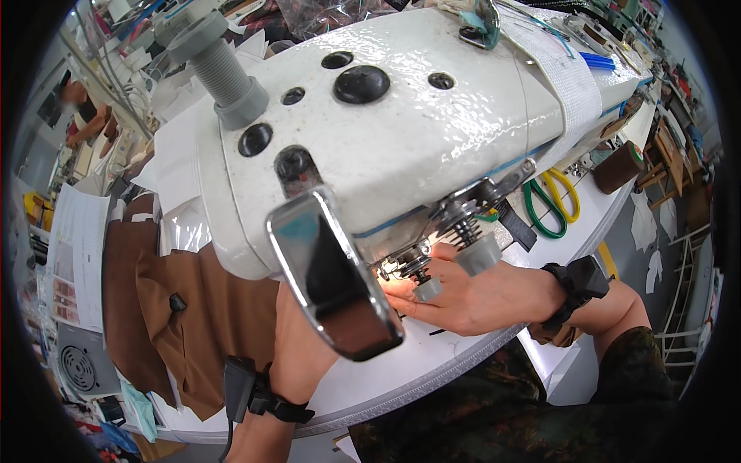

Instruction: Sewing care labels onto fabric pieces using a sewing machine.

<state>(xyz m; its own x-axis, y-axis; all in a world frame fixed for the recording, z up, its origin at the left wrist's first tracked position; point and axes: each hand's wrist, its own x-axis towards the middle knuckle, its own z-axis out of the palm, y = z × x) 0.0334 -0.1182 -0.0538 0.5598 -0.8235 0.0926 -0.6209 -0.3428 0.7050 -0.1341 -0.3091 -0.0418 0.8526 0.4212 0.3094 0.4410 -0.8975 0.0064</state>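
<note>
A white sewing machine fills the middle, its chrome-framed guard hanging in front of my hands. My left hand reaches up behind that guard, beside the brown fabric; its fingers are hidden. From the right, my right hand reaches under the spring tension dials, its fingers drawn together at the lit needle area. What lies between those fingertips is covered by the dials and guard. Each wrist wears a black strapped device.
Green-handled scissors and yellow-handled scissors lie right of the machine, near a brown thread cone. A grey ribbed post rises at its left. Printed sheets stand far left. Another person works in the background.
</note>
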